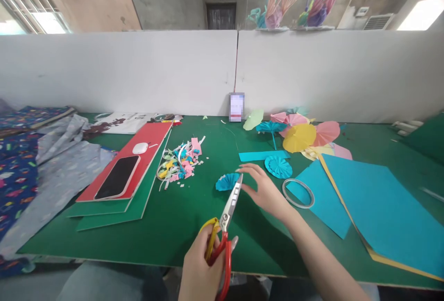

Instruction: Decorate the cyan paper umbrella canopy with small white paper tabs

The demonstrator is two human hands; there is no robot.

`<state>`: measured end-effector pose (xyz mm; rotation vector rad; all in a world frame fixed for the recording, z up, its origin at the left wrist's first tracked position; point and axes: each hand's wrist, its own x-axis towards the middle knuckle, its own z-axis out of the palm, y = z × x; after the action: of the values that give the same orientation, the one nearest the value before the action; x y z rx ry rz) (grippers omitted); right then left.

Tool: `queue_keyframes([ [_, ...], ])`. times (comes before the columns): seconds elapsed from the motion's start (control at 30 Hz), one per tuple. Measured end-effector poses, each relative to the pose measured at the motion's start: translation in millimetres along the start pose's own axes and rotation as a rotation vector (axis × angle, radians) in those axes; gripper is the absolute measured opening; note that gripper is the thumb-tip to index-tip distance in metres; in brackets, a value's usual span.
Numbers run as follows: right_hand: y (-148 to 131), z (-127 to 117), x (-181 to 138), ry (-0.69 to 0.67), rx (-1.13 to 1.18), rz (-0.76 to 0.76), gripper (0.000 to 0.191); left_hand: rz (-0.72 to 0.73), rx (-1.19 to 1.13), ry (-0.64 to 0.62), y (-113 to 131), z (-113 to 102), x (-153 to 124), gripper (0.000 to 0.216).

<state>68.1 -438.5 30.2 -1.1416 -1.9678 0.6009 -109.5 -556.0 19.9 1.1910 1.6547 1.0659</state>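
My left hand is wrapped round the handles of a pair of scissors, one handle yellow and one red. The blades point up and away, and look closed together. Just beyond their tip is a small blue pleated paper fan. My right hand has its thumb and fingers curled at the fan's right end and appears to pinch it; the blade tip partly hides the contact. A blue pleated rosette and a blue paper strip lie just beyond my right hand.
Paper scraps are heaped left of centre. A phone and white case rest on red and green boards. Right are a tape roll, blue sheets and pleated paper pieces. Another phone leans against the white partition.
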Motion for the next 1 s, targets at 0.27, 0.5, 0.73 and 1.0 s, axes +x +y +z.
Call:
queue_keyframes([
  [0.27,-69.9,35.0,-78.4,-0.023,0.679,0.429,0.045,0.292,0.276,-0.156,-19.4,16.4,2.3,0.037],
  [0.5,-73.5,51.1,-71.2,0.178,0.68,0.554,0.043,0.564,0.537,-0.371,18.7,-18.0,11.5,0.025],
  [0.73,-86.4,62.6,-82.6,0.184,0.696,0.544,0.047,0.845,0.486,-0.13,76.7,-24.9,13.1,0.021],
  [1.0,-84.1,82.7,-91.1,0.216,0.646,0.441,0.046,0.969,0.595,-0.063,82.5,-11.0,19.0,0.02],
])
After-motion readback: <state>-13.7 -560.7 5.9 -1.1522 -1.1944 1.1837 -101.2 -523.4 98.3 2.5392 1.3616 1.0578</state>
